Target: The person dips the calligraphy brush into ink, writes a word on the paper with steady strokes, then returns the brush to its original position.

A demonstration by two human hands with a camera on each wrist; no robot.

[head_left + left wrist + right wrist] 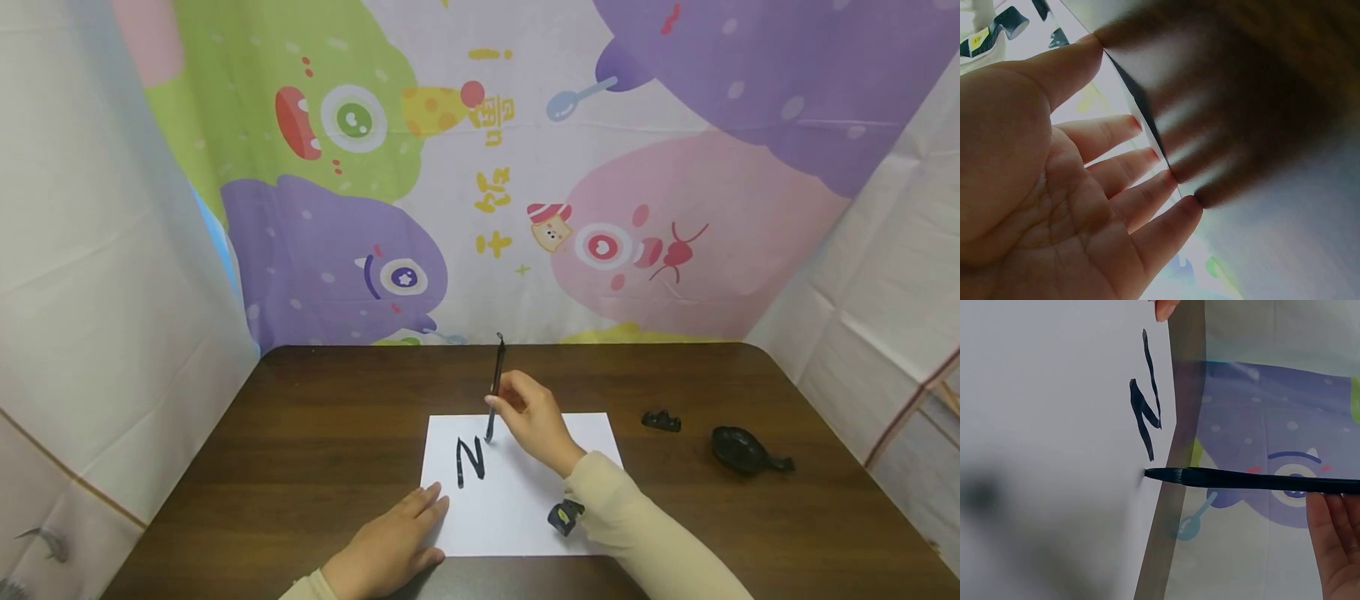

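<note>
My right hand point(538, 421) pinches a black writing brush point(496, 383) by its shaft, holding it nearly upright. In the right wrist view the brush's dark tip is right at the surface of a white paper sheet point(517, 525). Beside the tip, a black letter N point(480, 458) is painted on the sheet's upper left part. My left hand point(397, 537) lies with straight fingers over the sheet's lower left edge. Its thumb and fingertips touch down along that edge in the left wrist view, palm side showing.
The sheet lies on a dark brown wooden table point(300, 467). To its right stand a small black brush rest point(662, 421) and a round black dish point(738, 448) with a short handle. A patterned cartoon curtain point(465, 308) hangs behind the table.
</note>
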